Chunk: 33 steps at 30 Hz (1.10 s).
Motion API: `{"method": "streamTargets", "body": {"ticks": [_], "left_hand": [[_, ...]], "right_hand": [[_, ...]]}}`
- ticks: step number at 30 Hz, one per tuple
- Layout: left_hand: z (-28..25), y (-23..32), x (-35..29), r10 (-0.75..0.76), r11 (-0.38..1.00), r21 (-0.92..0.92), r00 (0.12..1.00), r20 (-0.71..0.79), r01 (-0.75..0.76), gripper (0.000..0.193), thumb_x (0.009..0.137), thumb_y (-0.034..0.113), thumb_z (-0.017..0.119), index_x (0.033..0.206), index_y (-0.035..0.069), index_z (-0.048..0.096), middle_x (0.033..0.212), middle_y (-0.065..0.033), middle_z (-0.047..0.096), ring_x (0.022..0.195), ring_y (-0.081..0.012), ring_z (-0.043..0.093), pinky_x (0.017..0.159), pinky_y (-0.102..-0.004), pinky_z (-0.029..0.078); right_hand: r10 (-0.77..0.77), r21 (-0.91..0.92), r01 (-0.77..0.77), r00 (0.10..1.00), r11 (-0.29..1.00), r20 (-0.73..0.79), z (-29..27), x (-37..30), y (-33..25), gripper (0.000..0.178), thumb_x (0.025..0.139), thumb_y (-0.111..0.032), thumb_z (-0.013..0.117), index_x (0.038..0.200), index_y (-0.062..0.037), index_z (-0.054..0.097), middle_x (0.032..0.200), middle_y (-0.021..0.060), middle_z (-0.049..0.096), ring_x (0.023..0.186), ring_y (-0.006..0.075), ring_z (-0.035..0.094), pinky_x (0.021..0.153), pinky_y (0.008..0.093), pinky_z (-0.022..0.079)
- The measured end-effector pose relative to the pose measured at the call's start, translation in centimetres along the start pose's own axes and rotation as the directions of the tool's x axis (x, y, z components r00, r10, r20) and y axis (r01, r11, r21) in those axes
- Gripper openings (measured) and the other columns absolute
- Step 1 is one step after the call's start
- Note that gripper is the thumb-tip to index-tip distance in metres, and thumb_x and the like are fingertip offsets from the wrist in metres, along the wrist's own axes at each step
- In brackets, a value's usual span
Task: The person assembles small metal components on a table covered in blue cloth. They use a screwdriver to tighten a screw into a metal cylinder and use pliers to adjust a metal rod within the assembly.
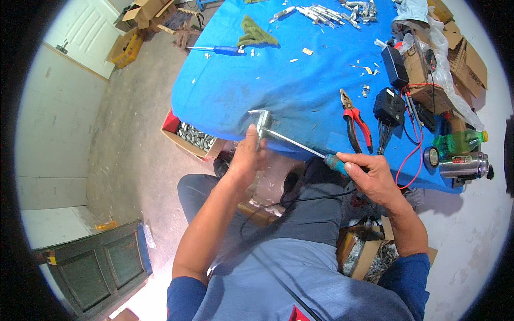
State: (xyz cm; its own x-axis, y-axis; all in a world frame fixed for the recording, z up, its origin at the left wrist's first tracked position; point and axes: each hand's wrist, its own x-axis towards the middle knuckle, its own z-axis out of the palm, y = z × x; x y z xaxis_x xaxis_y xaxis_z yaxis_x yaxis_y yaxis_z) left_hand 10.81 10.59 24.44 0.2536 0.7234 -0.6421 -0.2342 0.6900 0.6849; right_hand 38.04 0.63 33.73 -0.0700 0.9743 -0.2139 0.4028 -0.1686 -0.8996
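Over the near edge of the blue-covered table [214,80], my left hand [247,160] grips a silvery metal piece [263,117] with a thin arm sticking out to the left at its top. My right hand [373,177] is closed round the teal handle of a screwdriver [300,144]. The screwdriver's shaft points left and its tip meets the metal piece; whether it sits in a gap there I cannot tell. My left fingers cover the lower part of the piece.
Red-handled pliers [354,120] and a black adapter [389,107] lie right of my hands, near a steel flask [463,166] and a green bottle [460,142]. A blue screwdriver [227,50], green cloth [255,32] and silvery parts [326,15] lie farther back. A box of metal pieces [195,136] stands below.
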Motion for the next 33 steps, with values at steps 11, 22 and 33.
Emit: {"method": "streamTargets", "body": {"ticks": [11,22,33], "left_hand": [[-0.8,0.4,0.4,-0.048,0.997,-0.055,0.997,0.063,0.052,0.049,0.097,0.058,0.043,0.077,0.014,0.044,0.054,0.0043,0.03,0.043,-0.0097,0.02,0.043,-0.0266,0.02],[-0.3,0.2,0.5,-0.013,0.998,-0.057,1.0,0.009,0.013,0.051,0.096,0.06,0.043,0.075,0.014,0.043,0.053,0.0041,0.029,0.042,-0.0103,0.02,0.043,-0.0273,0.019],[-0.7,0.8,0.5,-0.076,0.995,-0.064,0.994,0.078,0.081,0.051,0.097,0.06,0.042,0.074,0.015,0.04,0.054,0.0051,0.024,0.044,-0.0101,0.017,0.044,-0.0275,0.018]], "right_hand": [[-0.434,-0.412,0.396,0.901,0.821,0.002,2.3,-1.2,1.0,0.034,0.086,-0.013,0.068,0.119,-0.0063,0.064,0.093,0.0138,0.067,0.082,0.0299,0.066,0.068,0.0364,0.053],[-0.33,-0.174,0.313,0.941,0.934,-0.077,3.1,-0.1,3.2,0.03,0.093,-0.017,0.062,0.12,-0.0043,0.065,0.085,0.012,0.069,0.066,0.0156,0.063,0.055,0.0308,0.048],[0.145,0.298,-0.106,0.983,0.949,-0.11,7.1,-2.1,5.3,0.034,0.094,-0.02,0.063,0.121,0.0009,0.063,0.084,0.0094,0.067,0.064,0.0141,0.06,0.055,0.0262,0.048]]}}
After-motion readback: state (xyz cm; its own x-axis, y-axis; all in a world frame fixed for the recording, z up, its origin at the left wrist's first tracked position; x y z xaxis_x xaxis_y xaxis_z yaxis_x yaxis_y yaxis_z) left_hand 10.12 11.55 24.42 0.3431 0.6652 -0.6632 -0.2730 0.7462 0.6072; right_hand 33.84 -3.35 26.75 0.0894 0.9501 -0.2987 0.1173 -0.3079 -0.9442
